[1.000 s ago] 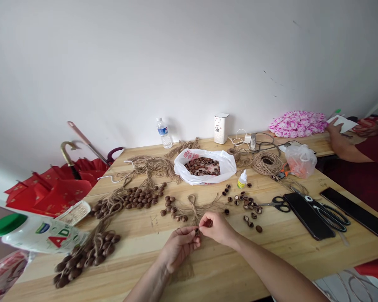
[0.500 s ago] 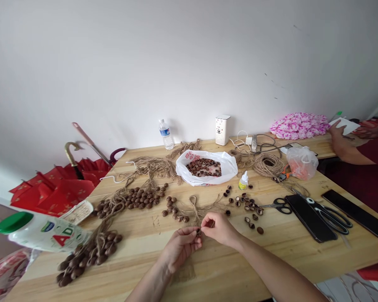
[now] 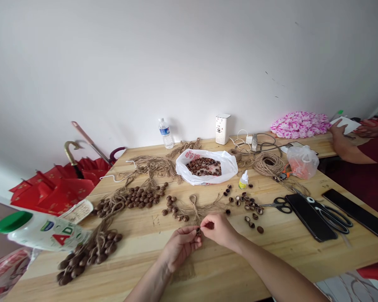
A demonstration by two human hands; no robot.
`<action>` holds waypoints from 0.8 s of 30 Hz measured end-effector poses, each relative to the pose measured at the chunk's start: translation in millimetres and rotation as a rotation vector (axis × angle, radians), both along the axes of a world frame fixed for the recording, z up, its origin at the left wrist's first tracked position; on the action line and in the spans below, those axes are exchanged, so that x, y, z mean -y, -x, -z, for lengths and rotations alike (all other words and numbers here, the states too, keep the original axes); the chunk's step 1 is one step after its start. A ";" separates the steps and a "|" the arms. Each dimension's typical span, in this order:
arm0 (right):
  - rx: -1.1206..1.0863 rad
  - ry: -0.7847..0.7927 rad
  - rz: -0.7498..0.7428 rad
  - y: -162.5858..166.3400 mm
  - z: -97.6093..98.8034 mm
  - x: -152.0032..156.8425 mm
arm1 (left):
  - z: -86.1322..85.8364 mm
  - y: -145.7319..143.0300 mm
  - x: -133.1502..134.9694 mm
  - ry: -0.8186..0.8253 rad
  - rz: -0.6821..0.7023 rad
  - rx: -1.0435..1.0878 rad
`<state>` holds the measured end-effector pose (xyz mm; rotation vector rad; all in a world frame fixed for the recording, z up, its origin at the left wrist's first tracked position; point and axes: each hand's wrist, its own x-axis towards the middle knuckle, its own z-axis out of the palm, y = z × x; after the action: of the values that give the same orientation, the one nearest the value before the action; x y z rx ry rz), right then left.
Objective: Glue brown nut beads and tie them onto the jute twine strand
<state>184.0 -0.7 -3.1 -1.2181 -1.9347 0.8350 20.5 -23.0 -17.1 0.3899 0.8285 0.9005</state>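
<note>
My left hand [image 3: 182, 245] is closed, its thumb and fingers pinching a small dark nut shell [image 3: 198, 231]. Against that shell, the fingertips of my right hand [image 3: 219, 228] are pressed together in a pinch; whatever they hold is too small to make out. Just beyond my hands lies a looped, knotted twine bundle [image 3: 194, 205], its strands fanning to both sides and some running down toward my fingers. Brown nut shells [image 3: 176, 212] sit at the left strand ends. Loose half shells [image 3: 252, 205] are scattered to the right, near a small glue bottle [image 3: 243, 180].
A white plastic bag [image 3: 204, 180] of shells stands behind the bundle. Twine tassels with shells [image 3: 141, 197] lie left, by a large white bottle [image 3: 47, 233]. At right are a twine coil [image 3: 268, 163], scissors [image 3: 332, 216] and phones [image 3: 311, 218]. Another person's arm [image 3: 349, 149] is far right.
Almost nothing differs. My hands keep the same pinch around the shell, and the view has shifted very slightly.
</note>
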 end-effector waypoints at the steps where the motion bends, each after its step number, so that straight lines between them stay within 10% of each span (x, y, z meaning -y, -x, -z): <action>1: 0.009 -0.020 -0.003 0.1 -0.1 0.1 | -0.2 0.1 0.1 -0.003 0.000 0.001; 24: 0.182 -0.193 -0.096 -3.6 -3.2 3.8 | -0.1 0.6 0.0 -0.026 0.024 0.022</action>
<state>187.7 -4.5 0.1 -1.1257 -2.1790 0.5849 19.9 -23.0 -17.0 0.4110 0.7910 0.8921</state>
